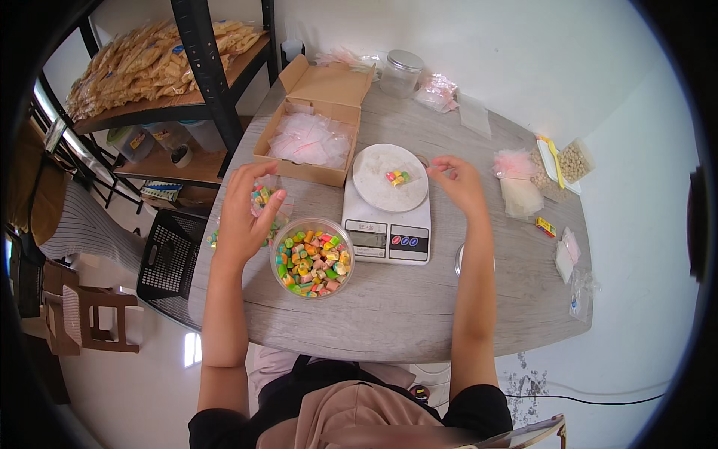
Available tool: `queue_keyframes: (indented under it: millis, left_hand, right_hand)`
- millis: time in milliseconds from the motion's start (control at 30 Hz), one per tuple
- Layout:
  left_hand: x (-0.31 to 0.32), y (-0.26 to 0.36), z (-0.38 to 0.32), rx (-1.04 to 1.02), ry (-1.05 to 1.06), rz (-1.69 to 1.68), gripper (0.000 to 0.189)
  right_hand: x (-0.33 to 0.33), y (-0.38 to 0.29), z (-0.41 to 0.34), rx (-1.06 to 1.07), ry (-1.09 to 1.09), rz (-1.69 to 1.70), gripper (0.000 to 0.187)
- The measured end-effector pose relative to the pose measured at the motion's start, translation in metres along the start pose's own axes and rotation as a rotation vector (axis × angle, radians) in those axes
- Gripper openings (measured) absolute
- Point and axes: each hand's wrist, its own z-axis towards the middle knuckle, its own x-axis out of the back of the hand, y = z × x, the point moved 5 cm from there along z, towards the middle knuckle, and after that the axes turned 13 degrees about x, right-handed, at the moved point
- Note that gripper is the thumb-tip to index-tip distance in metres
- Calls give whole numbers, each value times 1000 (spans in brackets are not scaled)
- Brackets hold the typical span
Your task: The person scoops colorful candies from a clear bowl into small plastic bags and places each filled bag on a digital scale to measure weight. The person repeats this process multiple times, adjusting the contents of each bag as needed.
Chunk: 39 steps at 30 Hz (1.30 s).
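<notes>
A small clear bag of colourful candies [397,178] lies on the round plate of a white digital kitchen scale [359,199]. Just right of that plate is my right hand [457,182], fingers spread, with nothing seen in it. My left hand [247,210] hovers with thumb and fingers apart over filled candy bags [262,196], partly hiding them. In front of me stands a round clear tub [273,264] holding many short multicoloured candy pieces [314,264]. Behind it, an open cardboard box [314,171] contains a heap of small clear zip bags [308,137].
A lidded clear jar [401,73] and bag bundles [436,92] stand along the wall. At right are more bags [519,191], a tub of round beige pieces [576,160] and a yellow spoon [554,160]. A black basket [168,269] and a shelf [168,95] flank the table's left edge.
</notes>
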Motion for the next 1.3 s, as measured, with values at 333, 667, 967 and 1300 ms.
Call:
queue_keyframes:
  millis: [333,667,967,1300]
  left_hand:
    - [0,-2,-1,21,-6,-16,35]
    - [0,-2,-1,-17,-7,-30,34]
    - [-13,-20,0,183,-155,-621,33]
    - [-24,-19,-2,190,-196,-679,36]
  right_hand:
    - [-23,0,-1,37,-33,-29,19]
    - [-32,-8,-1,85,-40,-7,13]
    - [-20,-115,-8,388,-108,202,10]
    - [-62,-198,-3,472,-266,360,21]
